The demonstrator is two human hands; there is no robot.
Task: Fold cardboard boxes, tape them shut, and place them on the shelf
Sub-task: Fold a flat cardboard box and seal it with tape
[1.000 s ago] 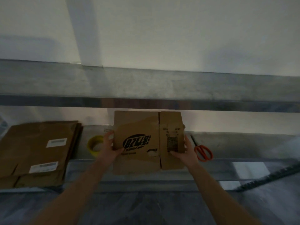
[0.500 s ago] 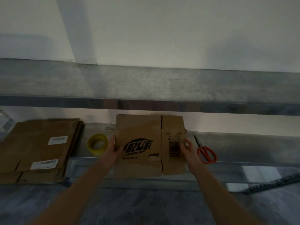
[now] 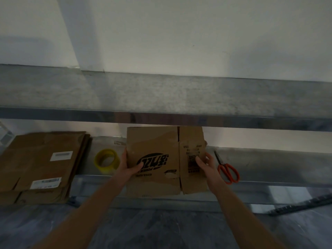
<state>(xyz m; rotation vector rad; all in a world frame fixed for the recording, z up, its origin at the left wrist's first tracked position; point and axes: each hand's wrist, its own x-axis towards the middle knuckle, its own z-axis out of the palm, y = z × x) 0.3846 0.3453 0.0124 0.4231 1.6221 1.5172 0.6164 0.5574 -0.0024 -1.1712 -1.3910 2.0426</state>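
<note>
Plainly unfolded, the cardboard box [image 3: 154,159] stands upright over the lower shelf [image 3: 269,164] with its crease running top to bottom. The left hand [image 3: 128,166] grips the wide logo panel's edge and the right hand [image 3: 206,164] the narrow panel's, thumbs in front, fingers [image 3: 209,156] curled round. Opening it probably means pressing those side edges inward (both hands equally near); the black oval logo and code patch are too blurred to read.
</note>
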